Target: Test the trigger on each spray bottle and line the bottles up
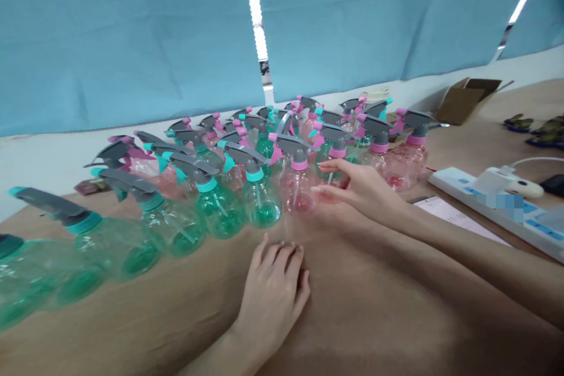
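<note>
My left hand (273, 291) rests palm down on the brown tabletop, its fingers spread a little and nothing in it. Just beyond its fingertips stands a green spray bottle (261, 200) with a turquoise collar. My right hand (356, 185) reaches in from the right with thumb and forefinger apart. Those fingertips are close to the right side of a clear pink spray bottle (301, 191) with a grey trigger head; whether they touch it I cannot tell. Another pink spray bottle (337, 150) stands partly hidden behind the right hand.
Several more green bottles (220, 211) run to the left, with further pink bottles (416, 155) at the right. A phone (453, 217) and a white power strip (476, 194) lie right of my forearm. An opened cardboard box (460, 103) sits behind, before a blue curtain (132, 35).
</note>
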`<state>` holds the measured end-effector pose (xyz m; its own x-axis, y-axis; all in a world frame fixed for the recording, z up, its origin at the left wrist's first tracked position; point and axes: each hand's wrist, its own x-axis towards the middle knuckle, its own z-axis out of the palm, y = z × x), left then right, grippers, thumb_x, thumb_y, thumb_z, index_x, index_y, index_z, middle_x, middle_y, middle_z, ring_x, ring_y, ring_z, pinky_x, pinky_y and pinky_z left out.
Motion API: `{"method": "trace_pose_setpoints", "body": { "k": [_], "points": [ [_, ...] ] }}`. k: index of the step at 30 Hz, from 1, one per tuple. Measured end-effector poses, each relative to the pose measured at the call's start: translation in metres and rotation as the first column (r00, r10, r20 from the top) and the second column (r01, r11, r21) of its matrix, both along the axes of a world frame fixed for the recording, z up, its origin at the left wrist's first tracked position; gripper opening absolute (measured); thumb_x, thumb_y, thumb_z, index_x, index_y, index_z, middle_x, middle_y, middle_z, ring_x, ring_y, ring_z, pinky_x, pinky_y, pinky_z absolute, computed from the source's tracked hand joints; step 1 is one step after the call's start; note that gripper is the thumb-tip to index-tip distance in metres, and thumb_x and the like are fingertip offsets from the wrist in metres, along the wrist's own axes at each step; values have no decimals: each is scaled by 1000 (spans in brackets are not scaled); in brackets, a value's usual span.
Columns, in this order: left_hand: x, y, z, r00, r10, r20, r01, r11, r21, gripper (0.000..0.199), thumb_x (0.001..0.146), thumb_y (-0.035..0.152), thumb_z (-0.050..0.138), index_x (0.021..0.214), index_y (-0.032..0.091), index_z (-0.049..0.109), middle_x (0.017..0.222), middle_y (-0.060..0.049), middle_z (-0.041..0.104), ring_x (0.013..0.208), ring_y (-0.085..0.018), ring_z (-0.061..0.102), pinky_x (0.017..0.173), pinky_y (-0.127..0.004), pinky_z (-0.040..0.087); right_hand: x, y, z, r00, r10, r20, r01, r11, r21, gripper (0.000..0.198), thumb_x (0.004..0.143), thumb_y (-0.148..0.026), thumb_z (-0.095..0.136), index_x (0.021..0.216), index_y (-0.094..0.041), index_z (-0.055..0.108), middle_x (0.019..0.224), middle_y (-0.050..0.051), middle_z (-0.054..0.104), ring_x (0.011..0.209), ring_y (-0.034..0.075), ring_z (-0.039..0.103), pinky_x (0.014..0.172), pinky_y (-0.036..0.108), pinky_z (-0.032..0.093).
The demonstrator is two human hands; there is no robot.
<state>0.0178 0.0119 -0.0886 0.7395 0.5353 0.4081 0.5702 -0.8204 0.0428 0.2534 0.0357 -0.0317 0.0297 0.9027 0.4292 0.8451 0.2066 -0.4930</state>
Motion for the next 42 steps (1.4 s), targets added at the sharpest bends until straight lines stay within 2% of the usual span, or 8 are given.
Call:
{"method": "trace_pose_setpoints", "body": {
  "k": [5, 12, 17, 26, 33, 37, 39, 42],
  "points": [
    [1, 2, 4, 997, -67, 37, 67, 998, -2, 25, 89, 16, 47, 108, 15, 62, 105, -9, 68, 99, -27, 62, 102, -55, 34, 31, -16, 5, 982, -184, -30, 186, 975, 117, 29, 84, -48, 57, 89, -20, 65, 83, 4, 73, 55, 17, 61, 59, 31, 46],
    [7, 0, 10, 971, -196, 133, 209, 974, -90, 24, 88, 10, 48, 108, 18, 60, 106, -7, 66, 101, -24, 61, 104, -56, 32, 41, 7, -3, 977, -211, 21, 212, 977, -12, 64, 79, -60, 55, 121, -11, 54, 114, 15, 68, 102, 31, 64, 81, 40, 49],
    [9, -5, 10, 958, -237, 163, 264, 949, -170, 28, 89, 8, 47, 112, 20, 56, 108, -7, 63, 103, -21, 59, 99, -46, 42, 29, 24, -1, 965, -251, 79, 257, 964, -68, 74, 78, -68, 49, 121, -7, 53, 100, 21, 70, 94, 39, 65, 72, 45, 49],
    [26, -8, 19, 964, -75, 255, 172, 908, -382, 21, 90, 16, 47, 106, 24, 58, 104, -2, 63, 95, -19, 62, 85, -34, 51, 25, 12, 3, 949, -273, 157, 290, 952, -97, 62, 79, -66, 48, 113, -14, 54, 99, 18, 70, 89, 37, 66, 63, 40, 47],
    [47, -5, 12, 916, 113, 385, 112, 849, -516, 20, 86, 20, 54, 106, 24, 55, 105, -3, 63, 96, -21, 63, 84, -39, 52, 24, -35, 4, 941, -275, 200, 296, 951, -87, 57, 77, -69, 48, 102, -17, 55, 88, 13, 70, 78, 34, 66, 50, 35, 38],
    [52, -11, 8, 891, 136, 433, 130, 838, -531, 46, 81, 26, 63, 123, 23, 44, 124, -8, 54, 112, -25, 56, 94, -44, 48, 15, -75, 1, 908, -260, 329, 287, 957, -36, 55, 79, -72, 40, 95, -22, 57, 80, 8, 70, 64, 32, 66, 43, 34, 30],
    [53, -16, 9, 895, 103, 434, 172, 818, -548, 66, 78, 29, 69, 133, 24, 34, 134, -10, 47, 120, -27, 51, 98, -47, 45, 8, -92, -3, 895, -293, 338, 290, 955, 61, 55, 80, -72, 40, 97, -22, 56, 85, 8, 70, 65, 31, 66, 44, 36, 34],
    [53, -24, 10, 899, 47, 434, 245, 769, -590, 87, 73, 30, 76, 142, 25, 22, 143, -12, 39, 126, -31, 45, 100, -48, 44, -2, -108, -4, 923, -192, 332, 140, 975, 174, 50, 79, -69, 48, 88, -21, 58, 79, 8, 67, 70, 29, 65, 55, 39, 43]
  ]
}}
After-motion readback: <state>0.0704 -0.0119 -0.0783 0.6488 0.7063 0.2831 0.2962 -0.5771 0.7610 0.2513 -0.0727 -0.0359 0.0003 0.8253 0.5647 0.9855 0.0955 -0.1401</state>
